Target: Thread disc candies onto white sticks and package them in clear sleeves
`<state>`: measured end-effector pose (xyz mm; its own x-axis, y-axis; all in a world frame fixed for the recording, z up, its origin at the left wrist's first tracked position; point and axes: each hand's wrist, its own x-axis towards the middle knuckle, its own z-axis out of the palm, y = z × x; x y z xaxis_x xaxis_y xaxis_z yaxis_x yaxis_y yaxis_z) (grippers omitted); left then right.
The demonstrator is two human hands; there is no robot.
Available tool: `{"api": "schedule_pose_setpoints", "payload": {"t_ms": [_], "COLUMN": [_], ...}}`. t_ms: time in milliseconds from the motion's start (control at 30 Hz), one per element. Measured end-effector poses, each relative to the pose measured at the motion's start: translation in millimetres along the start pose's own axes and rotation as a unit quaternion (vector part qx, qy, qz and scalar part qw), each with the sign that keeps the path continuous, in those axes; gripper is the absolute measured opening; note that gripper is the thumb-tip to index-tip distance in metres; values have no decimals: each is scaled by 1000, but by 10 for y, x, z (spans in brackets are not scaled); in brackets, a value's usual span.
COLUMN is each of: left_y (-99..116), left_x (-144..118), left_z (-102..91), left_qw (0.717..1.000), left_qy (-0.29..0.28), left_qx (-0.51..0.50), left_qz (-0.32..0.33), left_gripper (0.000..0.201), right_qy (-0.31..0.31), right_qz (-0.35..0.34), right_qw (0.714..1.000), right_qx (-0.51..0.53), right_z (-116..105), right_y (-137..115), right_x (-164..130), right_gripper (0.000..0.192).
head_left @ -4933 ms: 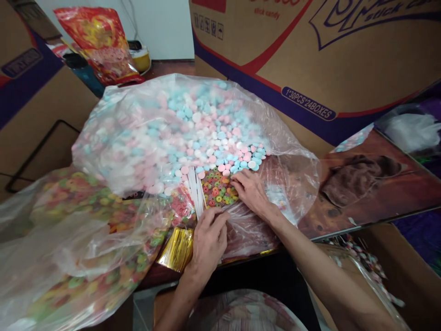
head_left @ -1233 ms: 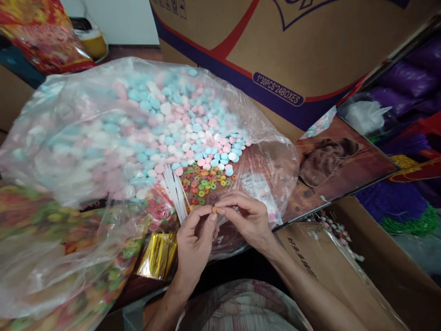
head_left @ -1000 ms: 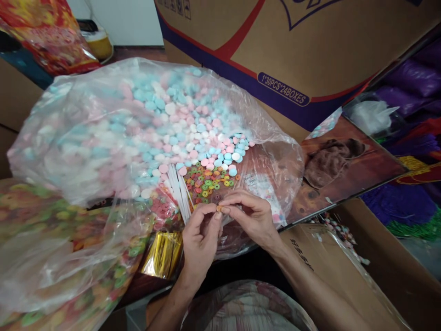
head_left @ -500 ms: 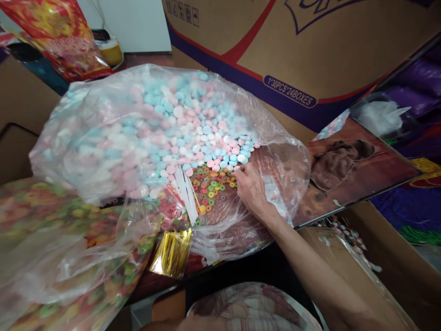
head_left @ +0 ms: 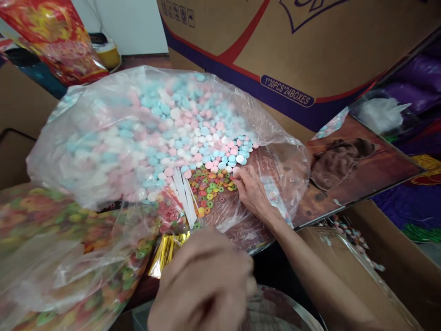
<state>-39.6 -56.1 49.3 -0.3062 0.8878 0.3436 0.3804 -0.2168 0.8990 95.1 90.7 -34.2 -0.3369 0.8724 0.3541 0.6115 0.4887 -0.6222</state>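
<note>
Ahead, the work surface is hemmed in: a large cardboard carton (head_left: 310,50) walls off the far side, a printed board (head_left: 361,170) slopes along the right, and a clear bag of pastel round candies (head_left: 151,133) swells over most of the middle. A second bag of mixed coloured rings (head_left: 62,248) fills the near left. The only bare working patch is the small spread of loose ring candies (head_left: 213,184) on flattened plastic, bounded on its left by a bundle of white sticks (head_left: 184,195) and on its far edge by the pastel heap. Gold twist ties (head_left: 167,250) lie at the near edge, just beside the sticks' lower ends.

Half a second ago the left hand was out of sight; now the left hand (head_left: 203,282) fills the near foreground, blurred and close to the camera, fingers curled inward. Whether it grips anything cannot be told. The right hand (head_left: 251,191) sits at almost the same spot as before, at the right edge of the ring spread, its fingers bent down with the tips touching the rings there; whether one is pinched between them is not clear.

The loose rings are small hoops in green, orange, yellow and red, lying flat and scattered in a single layer.
</note>
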Motion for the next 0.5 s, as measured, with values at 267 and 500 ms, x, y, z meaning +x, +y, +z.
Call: {"api": "schedule_pose_setpoints", "payload": {"t_ms": [267, 500], "left_y": [-442, -676], "left_x": [77, 1], "left_z": [189, 277], "left_qw": [995, 998], "left_qy": [31, 15], "left_qx": [15, 21], "left_qz": [95, 62], "left_gripper": [12, 11], "right_qy": [-13, -113], "right_qz": [-42, -135], "right_qw": [999, 973], "right_qx": [-8, -150], "right_z": [136, 241], "right_y": [-173, -302], "right_x": [223, 245], "right_gripper": [16, 31]}}
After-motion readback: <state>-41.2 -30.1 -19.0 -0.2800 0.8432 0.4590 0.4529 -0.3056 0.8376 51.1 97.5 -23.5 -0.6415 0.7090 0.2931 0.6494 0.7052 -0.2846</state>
